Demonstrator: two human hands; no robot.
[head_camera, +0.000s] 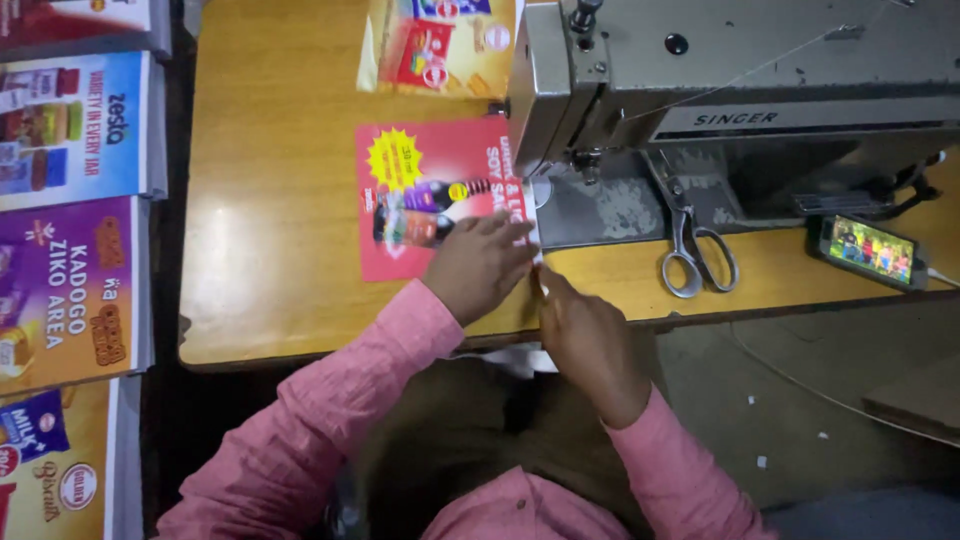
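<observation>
Landmark = grey sewing machine (740, 90), sitting at the far right of a wooden table (270, 200).

L hand (478, 265) lies flat, fingers spread, pressing down on a red printed sheet (420, 200) just left of the machine's needle end; sheet's right edge runs up to the machine's base. R hand (590, 340) is near-side of the machine, at the table's front edge, fingers pinched on the sheet's white edge strip (538, 235) — grip looks closed but fingertips are partly hidden, so can't tell exactly how much it holds. Hands sit close together, nearly touching, L slightly further in than R. Both sleeves pink.

Scissors (695, 250) w/ grey handles lie in front of the machine's body, blades pointing toward it. A phone (868, 250) w/ lit screen rests right of the scissors, below the machine's right end. Another printed sheet (440, 45), orange-red, lies left of the machine's head, further back than the red one. Stack of colourful printed banners (70, 250) is far left of the machine, off the table edge.
</observation>
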